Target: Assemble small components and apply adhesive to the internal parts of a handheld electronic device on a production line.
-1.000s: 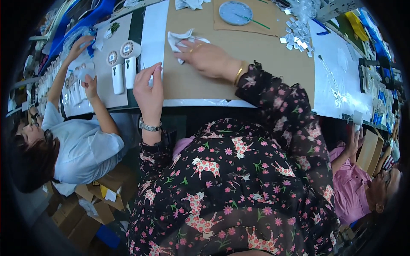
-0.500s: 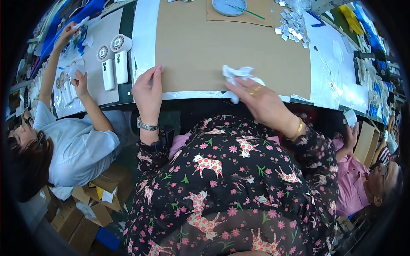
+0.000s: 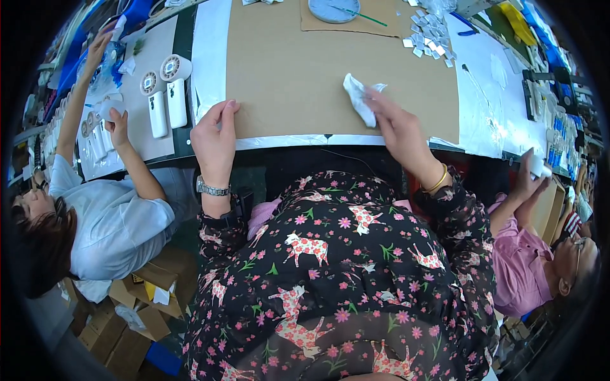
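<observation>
A crumpled white cloth (image 3: pixel 358 101) is in my right hand (image 3: pixel 401 124), over the right-middle part of a brown cardboard sheet (image 3: pixel 286 76). The fingers are pressed onto the cloth and a little smeared by motion. At the sheet's left edge rests my left hand (image 3: pixel 215 133), its fingers curled in and the thumb against them. Nothing shows in that hand.
Toward the back lie a round grey dish (image 3: pixel 334 9) with a green stick (image 3: pixel 368 19) and a pile of small whitish squares (image 3: pixel 431 35). Two white handheld fans (image 3: pixel 166 101) lie to the left. Co-workers sit on both sides, a left one in a white shirt (image 3: pixel 124 228).
My right hand has slid the cloth slightly right and away from me, turning it. My left hand has barely moved. The right co-worker's hands have come up toward the table edge.
</observation>
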`<state>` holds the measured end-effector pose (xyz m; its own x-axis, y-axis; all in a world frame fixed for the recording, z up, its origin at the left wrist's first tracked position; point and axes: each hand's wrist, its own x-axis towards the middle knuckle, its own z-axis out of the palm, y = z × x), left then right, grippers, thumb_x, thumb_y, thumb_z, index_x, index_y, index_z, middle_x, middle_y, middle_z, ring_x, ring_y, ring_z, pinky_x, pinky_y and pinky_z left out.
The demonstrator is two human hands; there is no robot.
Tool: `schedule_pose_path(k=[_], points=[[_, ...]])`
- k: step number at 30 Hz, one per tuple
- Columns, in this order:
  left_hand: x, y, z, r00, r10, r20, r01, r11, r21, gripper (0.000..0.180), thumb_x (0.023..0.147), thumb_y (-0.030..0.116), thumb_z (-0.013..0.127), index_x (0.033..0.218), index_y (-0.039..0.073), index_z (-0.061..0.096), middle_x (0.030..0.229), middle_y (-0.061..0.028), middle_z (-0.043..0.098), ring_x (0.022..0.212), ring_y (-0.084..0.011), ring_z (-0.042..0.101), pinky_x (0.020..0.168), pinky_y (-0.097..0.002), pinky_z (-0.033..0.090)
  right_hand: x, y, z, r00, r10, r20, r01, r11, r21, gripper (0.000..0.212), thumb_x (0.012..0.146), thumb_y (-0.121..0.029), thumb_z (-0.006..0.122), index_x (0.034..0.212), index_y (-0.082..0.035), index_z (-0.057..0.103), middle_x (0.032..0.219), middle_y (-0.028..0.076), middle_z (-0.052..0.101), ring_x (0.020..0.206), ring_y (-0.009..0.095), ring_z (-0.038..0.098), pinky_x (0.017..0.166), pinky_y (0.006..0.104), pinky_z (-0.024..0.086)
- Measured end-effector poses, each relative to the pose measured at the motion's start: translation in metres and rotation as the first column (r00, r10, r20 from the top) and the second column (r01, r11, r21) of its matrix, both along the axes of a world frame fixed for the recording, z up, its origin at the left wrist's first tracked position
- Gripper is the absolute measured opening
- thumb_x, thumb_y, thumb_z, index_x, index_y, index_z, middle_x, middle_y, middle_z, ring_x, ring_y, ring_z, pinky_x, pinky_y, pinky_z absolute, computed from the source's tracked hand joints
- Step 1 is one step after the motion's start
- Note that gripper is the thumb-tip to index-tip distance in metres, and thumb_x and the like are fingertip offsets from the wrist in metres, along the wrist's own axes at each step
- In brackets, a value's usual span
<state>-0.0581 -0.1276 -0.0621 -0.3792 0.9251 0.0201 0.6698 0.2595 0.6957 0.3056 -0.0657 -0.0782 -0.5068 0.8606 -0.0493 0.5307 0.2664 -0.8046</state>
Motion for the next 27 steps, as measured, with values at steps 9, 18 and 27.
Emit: schedule_pose_path(k=[9,18,27], points=[[-0.001,-0.007,-0.003,0.994,0.028,0.105,-0.035,0.997,0.071,0.031,0.110,0.022,0.060,0.120,-0.003,0.076,0.102,-0.0148,0.082,0.096,-0.0180,0.078,0.088,-0.0304,0.057,0.004,0.015,0.015,0.540,-0.628,-0.561,-0.188,0.559,-0.807,0.051,0.107,-0.001,0.058,0.157,-0.001,0.048,0.138,0.011,0.068,0.125,0.015,0.066,0.107,0.0300,0.054],[-0.012,-0.010,0.028,0.998,-0.056,0.004,0.056,0.998,0.001,0.035,0.113,0.025,0.052,0.131,0.000,0.069,0.099,-0.0148,0.081,0.083,-0.0216,0.077,0.076,-0.0345,0.057,-0.056,-0.022,0.027,0.863,0.457,0.215,-0.502,0.820,0.274,0.043,0.105,-0.013,0.061,0.147,-0.006,0.061,0.154,0.007,0.060,0.145,0.028,0.054,0.123,0.0454,0.042],[0.008,-0.017,0.042,0.963,-0.191,-0.191,0.190,0.981,-0.022,0.032,0.113,0.021,0.049,0.137,0.004,0.062,0.098,-0.0156,0.080,0.082,-0.0372,0.075,0.072,-0.0455,0.057,-0.153,0.061,-0.002,0.853,0.450,0.264,-0.522,0.732,0.438,0.046,0.111,-0.029,0.051,0.151,-0.008,0.057,0.162,0.009,0.052,0.153,0.029,0.044,0.126,0.0441,0.037]])
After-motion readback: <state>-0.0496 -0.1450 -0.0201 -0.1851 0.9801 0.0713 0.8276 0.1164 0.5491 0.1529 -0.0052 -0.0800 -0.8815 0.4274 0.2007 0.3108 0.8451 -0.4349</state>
